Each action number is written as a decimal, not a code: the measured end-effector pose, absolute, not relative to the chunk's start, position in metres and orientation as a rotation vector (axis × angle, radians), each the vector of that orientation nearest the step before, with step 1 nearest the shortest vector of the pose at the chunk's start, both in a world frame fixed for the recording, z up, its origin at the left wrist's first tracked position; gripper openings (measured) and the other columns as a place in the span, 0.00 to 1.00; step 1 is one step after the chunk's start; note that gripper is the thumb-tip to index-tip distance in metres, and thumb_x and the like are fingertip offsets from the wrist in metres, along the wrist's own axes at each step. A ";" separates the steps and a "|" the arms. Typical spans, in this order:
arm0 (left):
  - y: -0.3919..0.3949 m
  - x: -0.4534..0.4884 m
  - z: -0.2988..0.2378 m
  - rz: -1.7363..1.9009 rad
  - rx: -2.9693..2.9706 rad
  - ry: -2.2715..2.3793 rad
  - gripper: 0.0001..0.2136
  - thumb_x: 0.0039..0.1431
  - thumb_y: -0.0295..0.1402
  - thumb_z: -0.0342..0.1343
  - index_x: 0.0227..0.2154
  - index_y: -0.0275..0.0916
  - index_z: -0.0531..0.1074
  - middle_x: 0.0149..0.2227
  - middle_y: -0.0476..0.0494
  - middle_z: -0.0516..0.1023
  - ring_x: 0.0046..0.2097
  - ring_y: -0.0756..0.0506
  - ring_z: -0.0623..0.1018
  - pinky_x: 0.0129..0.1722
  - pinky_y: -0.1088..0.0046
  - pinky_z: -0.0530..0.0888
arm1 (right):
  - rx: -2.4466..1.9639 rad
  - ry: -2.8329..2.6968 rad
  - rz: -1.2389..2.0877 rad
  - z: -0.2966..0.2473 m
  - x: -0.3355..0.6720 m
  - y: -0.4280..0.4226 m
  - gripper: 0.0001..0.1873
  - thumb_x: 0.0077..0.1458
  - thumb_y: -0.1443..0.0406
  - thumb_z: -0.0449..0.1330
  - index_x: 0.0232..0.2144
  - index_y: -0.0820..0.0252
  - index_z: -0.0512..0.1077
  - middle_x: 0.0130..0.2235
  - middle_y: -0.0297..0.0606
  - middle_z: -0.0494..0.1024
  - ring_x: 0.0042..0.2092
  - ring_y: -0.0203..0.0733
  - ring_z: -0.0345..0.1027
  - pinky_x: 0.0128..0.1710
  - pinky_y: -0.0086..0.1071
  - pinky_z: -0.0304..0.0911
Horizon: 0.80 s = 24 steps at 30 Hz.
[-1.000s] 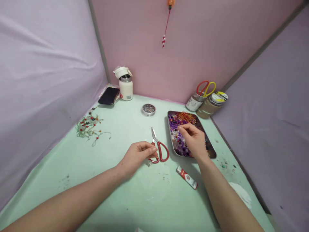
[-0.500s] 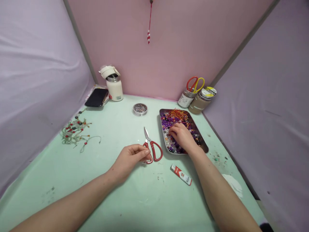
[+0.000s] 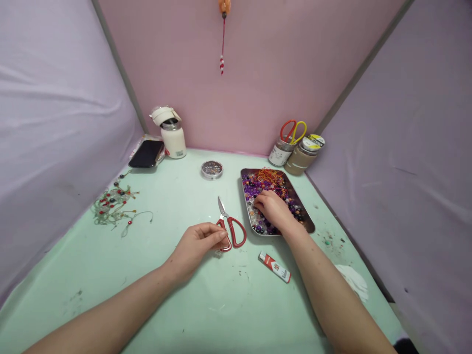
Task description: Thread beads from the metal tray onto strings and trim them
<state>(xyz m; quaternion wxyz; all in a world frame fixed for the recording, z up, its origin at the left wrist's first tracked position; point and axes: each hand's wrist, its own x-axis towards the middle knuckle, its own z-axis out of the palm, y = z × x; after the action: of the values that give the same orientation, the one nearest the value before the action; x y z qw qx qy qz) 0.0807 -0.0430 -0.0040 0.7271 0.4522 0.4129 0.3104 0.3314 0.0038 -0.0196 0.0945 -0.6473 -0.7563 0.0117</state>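
Note:
My left hand [image 3: 202, 241] is closed in a pinch over the handles of the red-handled scissors [image 3: 239, 235], which lie on the table with their blades pointing away. A thin, pale thread shows faintly at the fingertips, and small clear beads [image 3: 218, 253] hang just below them. My right hand [image 3: 272, 207] reaches into the metal tray [image 3: 307, 222], its fingers drawn together among the loose beads [image 3: 254, 189]. Purple, clear, dark and orange beads fill much of that tray. Whatever lies between the right fingertips is too small to make out.
A lighter [image 3: 275, 266] lies before the tray. Beaded cords [image 3: 114, 204], a phone [image 3: 146, 153] and a cream bottle [image 3: 174, 140] are on the left. A round case [image 3: 212, 169] sits mid-table. Two jars [image 3: 280, 152] stand behind the tray; white scraps [image 3: 354, 281] lie right.
The view has shifted slightly. My right hand stays among the beads in the tray, its fingers a little further left. My left hand keeps its pinch in nearly the same place.

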 end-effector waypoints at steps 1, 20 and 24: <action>-0.043 0.081 -0.004 0.684 0.998 0.909 0.11 0.50 0.39 0.61 0.27 0.34 0.74 0.28 0.44 0.77 0.33 0.48 0.76 0.40 0.69 0.72 | -1.916 -2.241 0.031 -0.020 0.332 0.004 0.09 0.55 0.69 0.54 0.27 0.59 0.73 0.33 0.39 0.72 0.39 0.41 0.62 0.37 0.30 0.56; -0.043 0.077 -0.001 0.694 0.907 0.810 0.12 0.48 0.38 0.62 0.26 0.33 0.73 0.28 0.43 0.76 0.31 0.47 0.76 0.40 0.66 0.72 | -1.116 -1.564 1.068 0.008 0.266 -0.041 0.07 0.54 0.61 0.58 0.30 0.58 0.71 0.31 0.33 0.71 0.33 0.35 0.64 0.34 0.29 0.60; -0.044 0.077 0.002 0.695 0.887 0.806 0.12 0.47 0.39 0.62 0.26 0.33 0.73 0.26 0.44 0.75 0.30 0.48 0.75 0.39 0.67 0.72 | -1.118 -1.484 1.124 0.003 0.262 -0.041 0.07 0.52 0.61 0.59 0.30 0.58 0.71 0.30 0.33 0.71 0.32 0.35 0.64 0.34 0.29 0.61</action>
<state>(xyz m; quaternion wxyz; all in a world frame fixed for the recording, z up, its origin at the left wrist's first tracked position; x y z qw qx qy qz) 0.0766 -0.0438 0.0017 0.7695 0.4090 0.3714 0.3204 0.2623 -0.0413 0.0033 0.4664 -0.4555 -0.6045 0.4577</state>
